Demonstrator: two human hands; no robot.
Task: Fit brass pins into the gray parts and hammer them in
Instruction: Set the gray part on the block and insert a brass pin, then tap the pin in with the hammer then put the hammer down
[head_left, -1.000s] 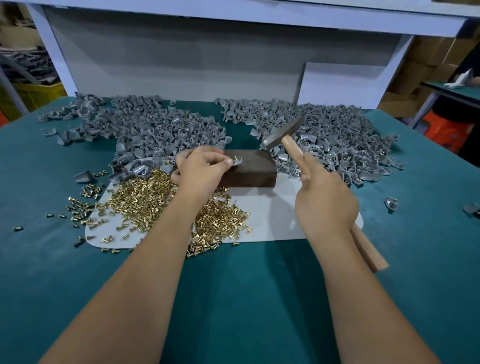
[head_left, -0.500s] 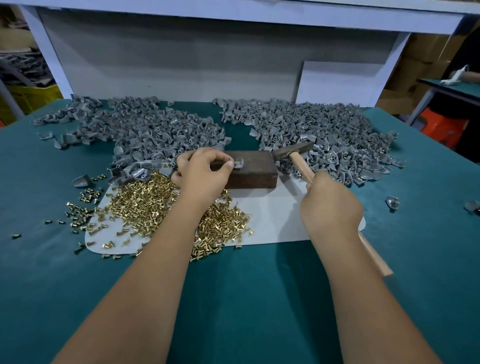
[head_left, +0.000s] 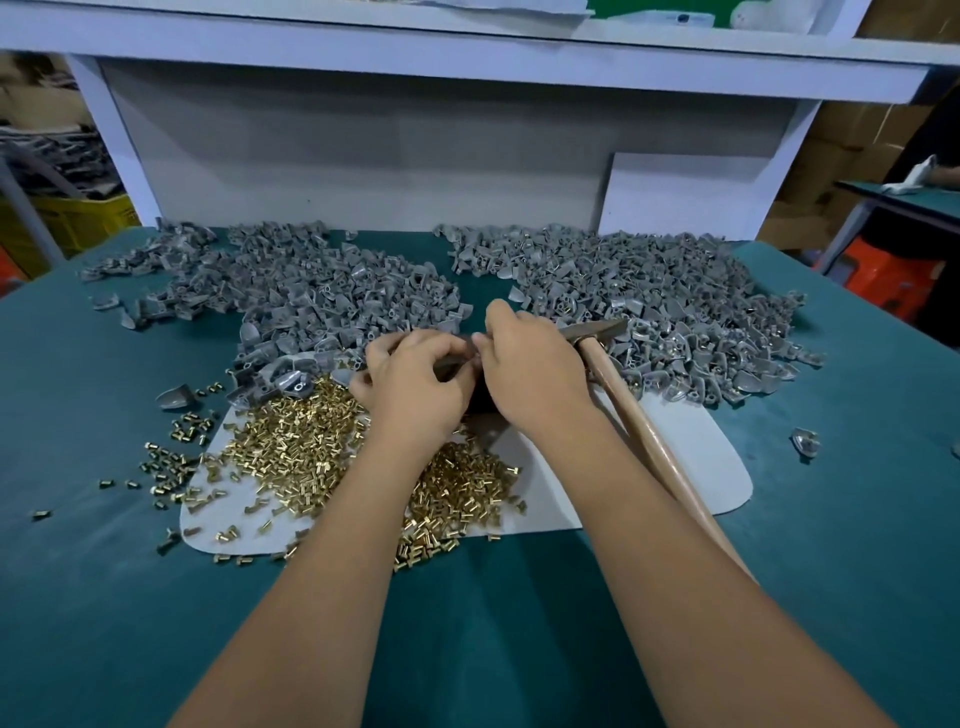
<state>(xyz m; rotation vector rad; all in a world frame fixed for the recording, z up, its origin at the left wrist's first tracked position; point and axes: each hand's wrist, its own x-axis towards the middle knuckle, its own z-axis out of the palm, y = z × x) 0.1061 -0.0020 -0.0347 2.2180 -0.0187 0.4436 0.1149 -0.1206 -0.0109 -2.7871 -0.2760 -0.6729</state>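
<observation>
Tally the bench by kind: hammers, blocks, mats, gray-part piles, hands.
Hammer: 1
Dark block, mostly hidden by hands: 1
White mat: 1
Gray-part piles: 2, left and right
Hands: 2, left and right
Total: 7

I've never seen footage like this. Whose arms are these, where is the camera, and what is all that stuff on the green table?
There is no machine: a person wears a camera on the head, looking down at their own arms. The left hand and right hand meet over a dark block, mostly hidden; what the fingers pinch cannot be seen. A wooden-handled hammer lies beside the right forearm, ungripped. On the green table lie two heaps of gray parts, and brass pins spill across a pale mat.
</observation>
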